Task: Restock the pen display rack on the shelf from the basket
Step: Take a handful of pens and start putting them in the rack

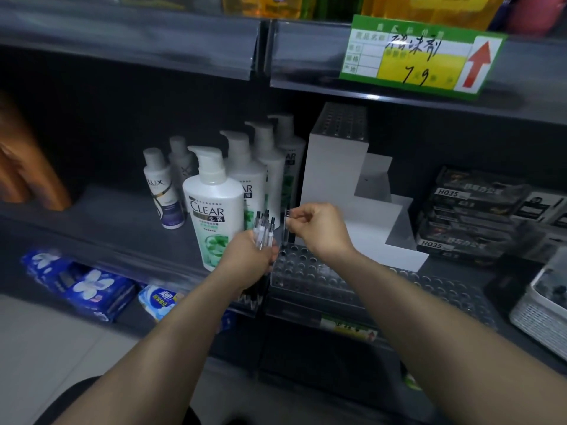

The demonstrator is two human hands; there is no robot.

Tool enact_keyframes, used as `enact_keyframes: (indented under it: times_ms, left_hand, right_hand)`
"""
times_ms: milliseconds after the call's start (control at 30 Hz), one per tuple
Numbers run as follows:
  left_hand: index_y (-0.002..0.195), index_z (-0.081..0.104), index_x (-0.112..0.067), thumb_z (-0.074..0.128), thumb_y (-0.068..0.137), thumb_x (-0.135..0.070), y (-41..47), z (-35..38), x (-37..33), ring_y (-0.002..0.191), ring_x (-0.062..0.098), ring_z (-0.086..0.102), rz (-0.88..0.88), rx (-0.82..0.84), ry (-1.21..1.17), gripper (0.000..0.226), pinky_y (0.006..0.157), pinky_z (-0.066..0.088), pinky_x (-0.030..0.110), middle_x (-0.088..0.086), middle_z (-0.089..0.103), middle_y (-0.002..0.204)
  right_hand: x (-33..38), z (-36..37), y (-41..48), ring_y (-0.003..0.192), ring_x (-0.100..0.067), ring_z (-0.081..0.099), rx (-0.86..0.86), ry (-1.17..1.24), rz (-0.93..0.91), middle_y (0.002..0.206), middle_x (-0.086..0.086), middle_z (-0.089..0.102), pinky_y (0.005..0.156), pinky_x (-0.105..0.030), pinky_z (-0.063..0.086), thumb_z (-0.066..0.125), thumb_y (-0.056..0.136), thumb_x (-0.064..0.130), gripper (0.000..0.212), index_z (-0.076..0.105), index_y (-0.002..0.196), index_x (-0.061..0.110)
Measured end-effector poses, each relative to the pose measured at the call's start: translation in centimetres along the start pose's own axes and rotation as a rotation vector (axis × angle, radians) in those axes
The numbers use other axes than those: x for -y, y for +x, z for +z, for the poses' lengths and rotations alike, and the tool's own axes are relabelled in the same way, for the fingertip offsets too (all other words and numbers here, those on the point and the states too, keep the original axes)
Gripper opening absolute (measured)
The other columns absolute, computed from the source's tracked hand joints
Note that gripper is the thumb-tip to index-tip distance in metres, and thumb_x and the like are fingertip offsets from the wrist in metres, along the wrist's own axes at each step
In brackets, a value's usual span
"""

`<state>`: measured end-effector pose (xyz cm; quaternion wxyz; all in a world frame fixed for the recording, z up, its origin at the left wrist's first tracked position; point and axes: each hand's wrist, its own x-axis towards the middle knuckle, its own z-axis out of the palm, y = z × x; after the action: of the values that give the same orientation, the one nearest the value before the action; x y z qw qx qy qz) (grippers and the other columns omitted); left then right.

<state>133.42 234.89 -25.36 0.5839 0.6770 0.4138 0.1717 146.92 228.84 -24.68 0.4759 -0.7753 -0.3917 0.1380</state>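
While left hand (245, 260) grips the pen bundle (264, 229), right hand (320, 230) pinches 1 pen (286, 231) upright over the left corner of the display rack (325, 279): insertion step, next likely needing tip-to-hole alignment, straight lowering.

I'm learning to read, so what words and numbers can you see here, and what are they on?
"CLEAR": front white pump bottle.
"LUX": small white bottle.
"HQ35": two of the stacked black boxes.
"7 9": handwritten on the green price tag, beside a red arrow.
Too blurred to read: the tag's other print, the blue packs, the label under the pen rack.
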Motion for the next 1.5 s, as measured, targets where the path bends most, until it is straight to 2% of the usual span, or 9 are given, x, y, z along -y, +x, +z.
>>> enact_keyframes:
  times_ms: [167, 500, 767, 900, 967, 1067, 1200, 1333, 1500]
  left_hand:
    - [0.089, 0.062, -0.012, 0.055, 0.094, -0.004, 0.3, 0.0, 0.3, 0.097, 0.034, 0.067, 0.004, 0.001, 0.005, 0.011, 0.086, 0.056, 0.051, 0.017, 0.070, 0.097]
    - [0.092, 0.060, -0.010, 0.053, 0.094, 0.001, 0.6, -0.2, 0.7, 0.088, 0.025, 0.066, -0.003, 0.024, -0.066, 0.014, 0.085, 0.057, 0.044, 0.011, 0.069, 0.093]
    - [0.112, 0.057, -0.003, 0.064, 0.089, -0.001, -1.0, -0.9, -0.1, 0.076, 0.019, 0.074, -0.071, 0.140, -0.309, 0.024, 0.065, 0.060, 0.028, 0.017, 0.071, 0.099]
    - [0.112, 0.058, 0.000, 0.066, 0.087, -0.002, -1.8, -0.6, -0.4, 0.083, 0.023, 0.074, -0.099, 0.261, -0.370, 0.026, 0.070, 0.060, 0.030, 0.018, 0.074, 0.094]
    - [0.112, 0.057, 0.001, 0.066, 0.085, -0.002, -2.2, -0.3, -0.5, 0.082, 0.022, 0.073, -0.095, 0.299, -0.373, 0.028, 0.071, 0.061, 0.030, 0.018, 0.074, 0.092]
    - [0.112, 0.058, 0.000, 0.063, 0.088, -0.001, -2.6, 0.0, -0.7, 0.078, 0.020, 0.073, -0.082, 0.333, -0.368, 0.025, 0.069, 0.061, 0.029, 0.018, 0.073, 0.093]
    - [0.109, 0.059, -0.001, 0.056, 0.094, 0.000, -2.8, 0.3, -0.5, 0.082, 0.023, 0.071, -0.062, 0.339, -0.314, 0.016, 0.076, 0.059, 0.033, 0.017, 0.073, 0.095]
    - [0.108, 0.056, 0.001, 0.051, 0.096, 0.002, -2.2, -0.2, -0.9, 0.074, 0.022, 0.067, -0.073, 0.241, -0.306, 0.014, 0.068, 0.058, 0.032, 0.017, 0.070, 0.095]
    - [0.139, 0.030, 0.002, 0.052, 0.097, -0.006, -1.5, -0.9, -0.8, 0.067, 0.017, 0.069, -0.105, 0.175, -0.322, 0.048, 0.061, 0.059, 0.028, 0.014, 0.075, 0.090]
  right_hand:
    - [-0.2, 0.2, 0.2, 0.081, -0.018, 0.068, -0.017, 0.002, 0.022, 0.081, 0.000, 0.067, 0.085, -0.035, 0.057, 0.070, 0.086, 0.014, 0.018, 0.071, 0.101, 0.004]
    - [-0.1, 0.0, -0.4, 0.084, -0.020, 0.067, -0.007, -0.020, 0.041, 0.084, -0.003, 0.069, 0.086, -0.037, 0.056, 0.070, 0.086, 0.015, 0.019, 0.070, 0.102, 0.005]
    - [-0.2, -1.5, -1.8, 0.075, -0.013, 0.061, -0.002, -0.025, 0.062, 0.080, 0.002, 0.064, 0.072, -0.024, 0.053, 0.068, 0.087, 0.014, 0.017, 0.069, 0.103, 0.008]
    - [0.6, -2.2, -3.0, 0.066, 0.000, 0.057, 0.077, 0.087, 0.059, 0.080, 0.006, 0.066, 0.061, -0.011, 0.046, 0.068, 0.088, 0.019, 0.010, 0.071, 0.095, 0.012]
    - [0.8, -2.6, -3.4, 0.067, 0.003, 0.059, 0.135, 0.149, 0.089, 0.083, 0.006, 0.069, 0.064, -0.010, 0.046, 0.067, 0.089, 0.020, 0.013, 0.072, 0.096, 0.010]
    - [0.9, -3.2, -3.8, 0.072, -0.006, 0.060, 0.205, 0.182, 0.136, 0.087, -0.002, 0.069, 0.070, -0.015, 0.049, 0.069, 0.086, 0.015, 0.015, 0.071, 0.097, 0.005]
    - [0.9, -4.0, -4.1, 0.057, -0.007, 0.054, 0.227, 0.188, 0.194, 0.073, -0.006, 0.064, 0.056, -0.017, 0.046, 0.069, 0.086, 0.014, 0.010, 0.069, 0.088, 0.004]
    - [1.7, -6.1, -3.5, 0.061, -0.015, 0.060, 0.105, 0.311, 0.197, 0.074, -0.012, 0.066, 0.053, -0.021, 0.050, 0.061, 0.091, 0.009, 0.010, 0.064, 0.094, 0.000]
    - [1.5, -6.9, -2.0, 0.075, -0.023, 0.068, -0.199, 0.164, 0.058, 0.076, -0.004, 0.070, 0.078, -0.038, 0.058, 0.064, 0.090, 0.016, 0.006, 0.064, 0.084, 0.015]
